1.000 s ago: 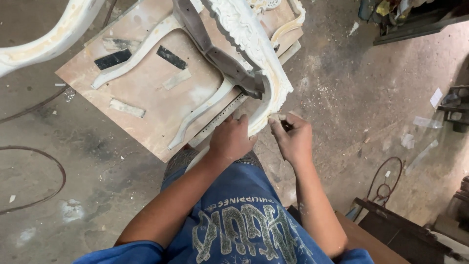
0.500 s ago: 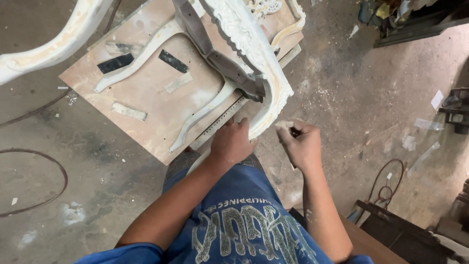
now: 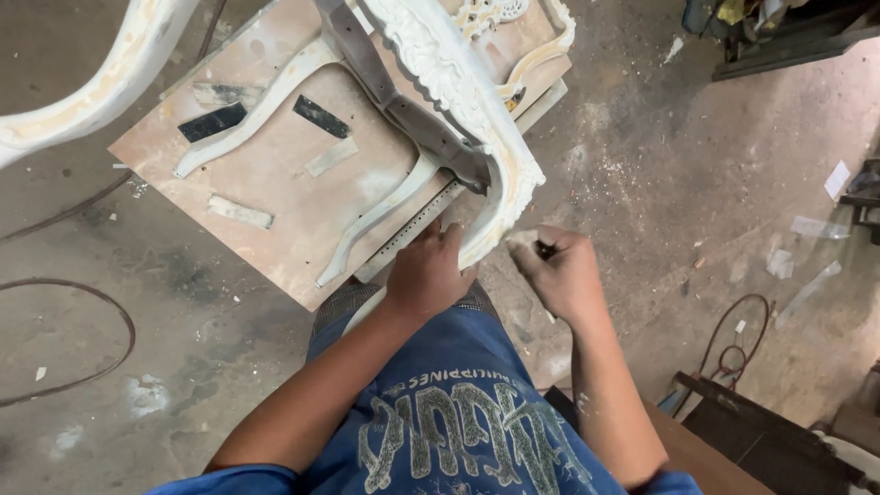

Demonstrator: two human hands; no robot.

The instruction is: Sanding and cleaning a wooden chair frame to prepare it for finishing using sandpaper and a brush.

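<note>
Dusty workshop floor [image 3: 642, 183], white carved chair frame [image 3: 477, 101] upside down over a plywood board [image 3: 266, 174]
Left hand [image 3: 423, 275] grips the frame's lower leg end, fingers curled around it; right hand [image 3: 566, 275] just beside the leg, fingers pinched shut on a small pale scrap, blurred

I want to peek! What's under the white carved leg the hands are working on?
Under the leg you see a tan board, a pale perforated strip and dusty floor. The left hand covers the leg's lower end, so what's under there stays hidden.
</note>
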